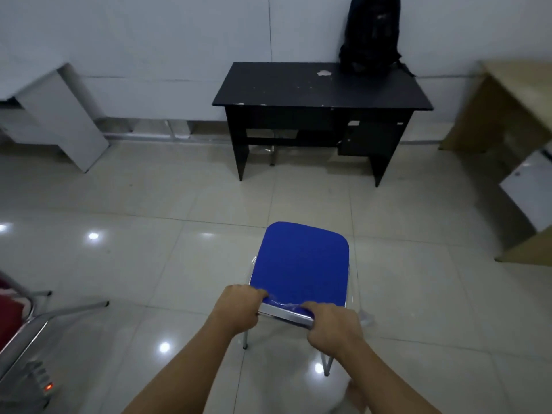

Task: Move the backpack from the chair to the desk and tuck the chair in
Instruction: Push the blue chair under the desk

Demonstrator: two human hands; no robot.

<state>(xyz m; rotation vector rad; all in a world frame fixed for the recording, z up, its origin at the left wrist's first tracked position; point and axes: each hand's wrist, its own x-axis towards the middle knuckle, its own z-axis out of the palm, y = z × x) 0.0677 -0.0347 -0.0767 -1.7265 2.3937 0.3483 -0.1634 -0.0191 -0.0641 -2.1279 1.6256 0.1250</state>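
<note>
Backpack [370, 34]: black, standing upright on the far right corner of the desk [298, 91], leaning against the pale wall [149, 40] behind it. Its base rests on the desk top.

Desk: black, set against the far wall, top scuffed with pale chipped patches. Open knee space on its left half, a closed compartment on its right half.

Chair [300, 264]: blue seat on a metal frame, standing on the tiled floor [149, 204] in the near centre, well apart from the desk, with open floor between them. The seat is bare. Its front edge points toward the desk, angled slightly right. Two metal legs show below the near edge.

Left hand [239, 309]: fingers curled closed around the near left end of the chair's back rail, thumb on top at the blue edge.

Right hand [331, 327]: fingers wrapped closed over the near right end of the same rail, knuckles up. Both forearms extend from the near edge of the view.

Surroundings: a white cabinet [59, 115] at far left, a light wooden desk [507, 115] at far right, a second chair with a metal frame and red seat [12, 318] at near left. Ceiling lights reflect in the glossy tiles.
</note>
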